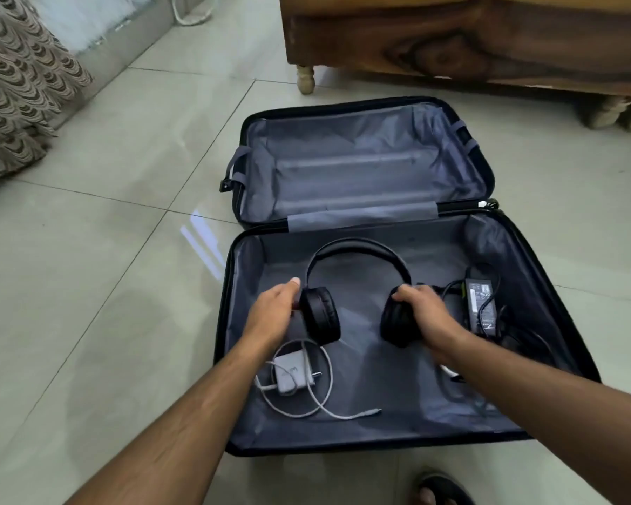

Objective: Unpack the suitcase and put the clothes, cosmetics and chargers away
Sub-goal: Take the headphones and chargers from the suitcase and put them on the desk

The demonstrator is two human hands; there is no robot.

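Pale floor tiles (88,249) lie under the open suitcase (547,322), which fills the middle of the frame. Our left hand (274,311) has its grip curled on the left ear cup of the black headphones (357,249), and our right hand (425,315) has its grip wrapped over the right ear cup. The headphones sit in the near half of the suitcase, between our two hands; we cannot tell if they are lifted off the lining.

Just below the left hand lies a white charger (288,375) with its looped cable. To the right of the right hand lies a black power brick (481,304) with dark cords.

The far half looks bare, and we see no clothes or cosmetics. So we think most is done. The headphones and both chargers are left. A wooden bed frame (489,41) stands at the top right.
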